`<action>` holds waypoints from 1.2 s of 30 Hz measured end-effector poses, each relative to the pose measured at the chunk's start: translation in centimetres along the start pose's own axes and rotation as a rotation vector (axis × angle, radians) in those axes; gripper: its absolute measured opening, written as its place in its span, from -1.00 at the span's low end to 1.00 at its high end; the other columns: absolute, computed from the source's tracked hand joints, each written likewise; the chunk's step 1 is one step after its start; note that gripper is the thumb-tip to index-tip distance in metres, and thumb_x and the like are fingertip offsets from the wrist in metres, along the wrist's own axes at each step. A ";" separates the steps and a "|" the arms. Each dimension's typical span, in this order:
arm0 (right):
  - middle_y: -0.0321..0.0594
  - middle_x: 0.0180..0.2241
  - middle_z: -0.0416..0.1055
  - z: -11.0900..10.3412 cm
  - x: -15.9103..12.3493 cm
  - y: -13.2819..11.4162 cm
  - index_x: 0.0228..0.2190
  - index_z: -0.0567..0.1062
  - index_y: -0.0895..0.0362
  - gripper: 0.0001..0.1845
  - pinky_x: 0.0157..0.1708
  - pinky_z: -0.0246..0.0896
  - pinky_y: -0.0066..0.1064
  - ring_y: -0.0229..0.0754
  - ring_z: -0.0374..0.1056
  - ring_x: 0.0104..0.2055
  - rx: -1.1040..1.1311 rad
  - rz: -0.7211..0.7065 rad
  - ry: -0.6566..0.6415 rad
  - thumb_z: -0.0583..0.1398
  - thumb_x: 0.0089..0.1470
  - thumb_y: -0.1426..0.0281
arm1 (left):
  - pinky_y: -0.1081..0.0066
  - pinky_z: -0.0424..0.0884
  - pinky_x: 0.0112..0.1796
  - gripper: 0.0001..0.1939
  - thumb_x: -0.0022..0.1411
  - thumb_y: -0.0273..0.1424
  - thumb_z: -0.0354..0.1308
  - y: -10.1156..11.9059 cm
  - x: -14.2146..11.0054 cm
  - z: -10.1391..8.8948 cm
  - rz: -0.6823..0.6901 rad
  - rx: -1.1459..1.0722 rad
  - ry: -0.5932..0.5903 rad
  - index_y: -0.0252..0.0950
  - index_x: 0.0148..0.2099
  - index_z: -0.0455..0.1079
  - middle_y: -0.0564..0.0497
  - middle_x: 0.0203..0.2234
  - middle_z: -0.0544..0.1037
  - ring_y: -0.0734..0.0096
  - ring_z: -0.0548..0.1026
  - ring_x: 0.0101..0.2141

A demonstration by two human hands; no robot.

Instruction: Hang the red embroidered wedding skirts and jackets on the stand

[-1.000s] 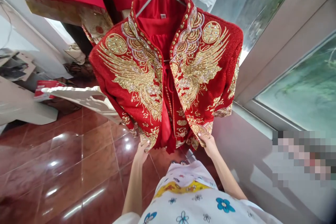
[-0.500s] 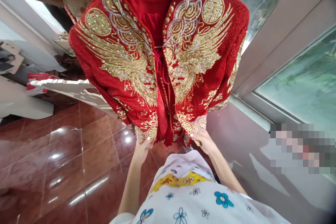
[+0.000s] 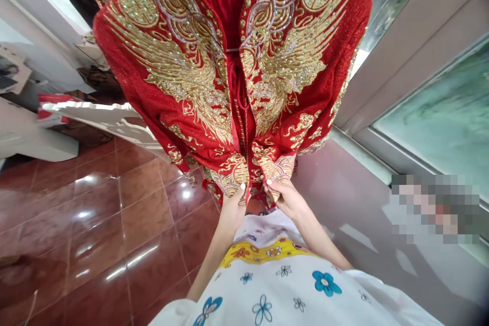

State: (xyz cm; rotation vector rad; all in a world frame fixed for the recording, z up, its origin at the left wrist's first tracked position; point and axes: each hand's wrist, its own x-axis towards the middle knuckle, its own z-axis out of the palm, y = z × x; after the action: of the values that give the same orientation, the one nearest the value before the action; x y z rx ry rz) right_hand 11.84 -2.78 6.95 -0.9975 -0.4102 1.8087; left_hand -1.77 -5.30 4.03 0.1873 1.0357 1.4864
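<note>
A red jacket [image 3: 198, 76] with heavy gold and silver bird embroidery hangs in front of me, its front open down the middle. My left hand [image 3: 232, 209] pinches the bottom hem of the left front panel. My right hand [image 3: 287, 198] grips the bottom hem of the right front panel. The two hems are held close together, almost meeting at the centre. The hanger and collar are cut off at the top of the view.
Glossy red-brown floor tiles [image 3: 95, 234] spread to the left. A white carved furniture piece [image 3: 103, 119] and a white base [image 3: 34, 145] stand at the left. A window with a grey sill [image 3: 367, 163] runs along the right. My white flowered top [image 3: 290, 285] fills the bottom.
Both hands have drawn the two front hems inward, closing the gap between the panels. The view has moved closer and lower, so the collar and hanger have left the frame.
</note>
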 end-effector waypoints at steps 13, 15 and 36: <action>-0.36 -0.55 0.42 1.9 -0.4 2.9 -0.45 0.44 0.12 -0.59 -0.50 0.27 -0.46 -0.28 0.32 -0.48 0.068 -0.149 0.082 0.42 -0.48 0.43 | 0.31 0.39 0.00 -0.36 -0.09 -0.38 0.32 -0.7 0.0 1.6 0.249 0.192 -0.047 -0.17 0.09 0.26 -0.06 -0.01 0.46 0.26 0.44 -0.02; -0.37 -0.54 0.42 1.7 -0.4 3.0 -0.46 0.44 0.12 -0.59 -0.52 0.25 -0.47 -0.29 0.31 -0.50 0.081 -0.168 0.098 0.41 -0.48 0.45 | 0.29 0.38 0.01 -0.37 -0.07 -0.38 0.32 -0.7 0.2 1.6 0.261 0.220 -0.038 -0.17 0.09 0.26 -0.07 -0.02 0.46 0.27 0.44 -0.02; -0.30 -0.46 0.50 2.2 -0.7 2.3 -0.41 0.48 0.10 -0.71 -0.23 0.30 -0.34 -0.13 0.39 -0.17 0.036 -0.160 0.108 0.33 -0.32 0.45 | 0.19 0.26 0.11 -0.39 -0.05 -0.44 0.33 -1.3 0.0 2.3 0.253 0.077 -0.062 -0.21 0.09 0.30 -0.07 -0.01 0.46 0.22 0.35 0.08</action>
State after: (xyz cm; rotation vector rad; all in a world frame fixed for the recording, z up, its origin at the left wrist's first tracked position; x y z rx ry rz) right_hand 8.89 -4.05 7.05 -1.0037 -0.3784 1.6065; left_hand 0.64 -4.44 4.53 0.4292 1.0487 1.6577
